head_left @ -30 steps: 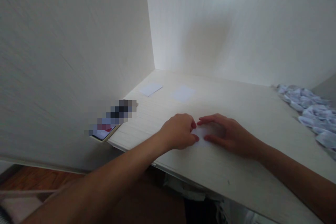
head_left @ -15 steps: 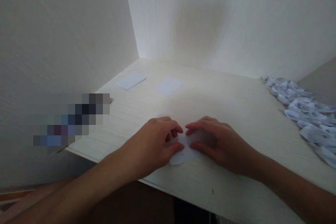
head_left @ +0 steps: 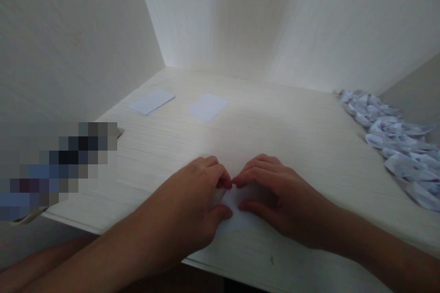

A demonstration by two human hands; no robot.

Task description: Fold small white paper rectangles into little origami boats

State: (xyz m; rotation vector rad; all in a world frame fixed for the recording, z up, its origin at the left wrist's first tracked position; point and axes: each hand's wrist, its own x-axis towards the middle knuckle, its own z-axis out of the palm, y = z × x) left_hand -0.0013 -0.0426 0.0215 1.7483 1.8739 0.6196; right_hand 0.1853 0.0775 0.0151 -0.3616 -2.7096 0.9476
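A small sheet of white paper (head_left: 235, 213) lies near the table's front edge, partly covered by both hands. My left hand (head_left: 202, 201) is on its left side, fingers curled and thumb on the paper. From the right, my right hand (head_left: 278, 197) bends over the sheet, its thumb resting on it and its forefinger tip meeting the left fingertips at the far edge. Both hands close on the paper between fingers and thumb.
Two stacks or sheets of white paper, one at the back left (head_left: 153, 101) and another beside it (head_left: 207, 107), lie on the table (head_left: 292, 119). Folded white paper pieces (head_left: 395, 135) line the right side. A blurred-out object (head_left: 68, 165) is at the left edge.
The fingertips of my two hands have come together at the paper's far edge. The view has shifted, so the table's items appear further left.
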